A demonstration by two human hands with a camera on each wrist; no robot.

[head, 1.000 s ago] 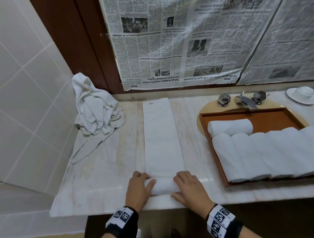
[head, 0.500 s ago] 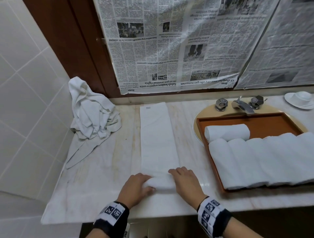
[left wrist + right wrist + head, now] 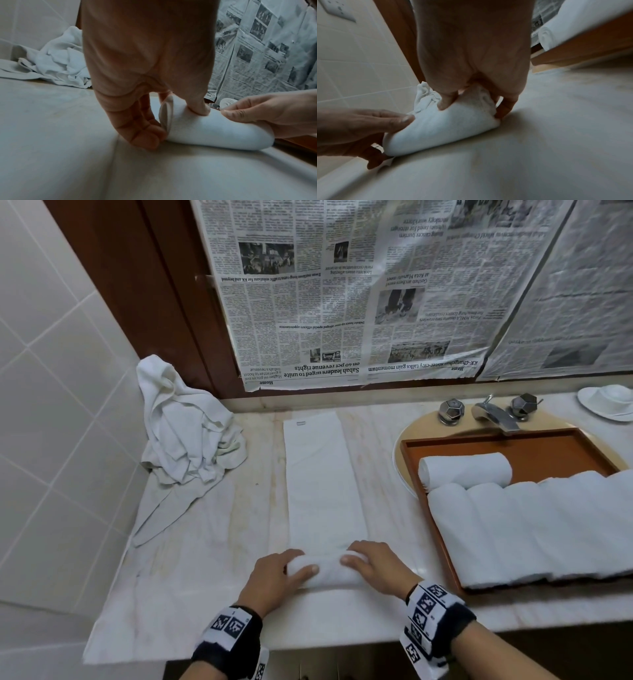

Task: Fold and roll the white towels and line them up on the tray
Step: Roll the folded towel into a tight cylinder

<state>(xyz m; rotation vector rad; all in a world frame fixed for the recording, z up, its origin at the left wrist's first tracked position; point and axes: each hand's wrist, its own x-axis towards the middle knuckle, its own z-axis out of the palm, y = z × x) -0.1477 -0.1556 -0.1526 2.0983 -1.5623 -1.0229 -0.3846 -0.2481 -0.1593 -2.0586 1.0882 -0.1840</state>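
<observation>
Low centre of frame, left hand [image 3: 279, 575] & right hand [image 3: 375, 568] each curl over an end of the half-rolled towel [image 3: 325, 571] on the counter [image 3: 205, 559] w/ thumbs pressing; soft, light, prob springs loose, so hold both ends.

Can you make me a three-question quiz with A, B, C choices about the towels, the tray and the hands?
1. Where is the crumpled pile of white towels?
A. back left corner of the marble counter
B. in the tray
C. on the tap

2. What colour is the rectangular wooden tray?
A. blue
B. orange-brown
C. black

3. How far along is the long folded white towel on the counter?
A. fully rolled
B. rolled only at its near end
C. not begun

Answers:
1 A, it is heaped against the tiled wall.
2 B, its bare floor and rim show that colour.
3 B, the left hand and right hand grip a short roll while the rest lies flat.
</observation>
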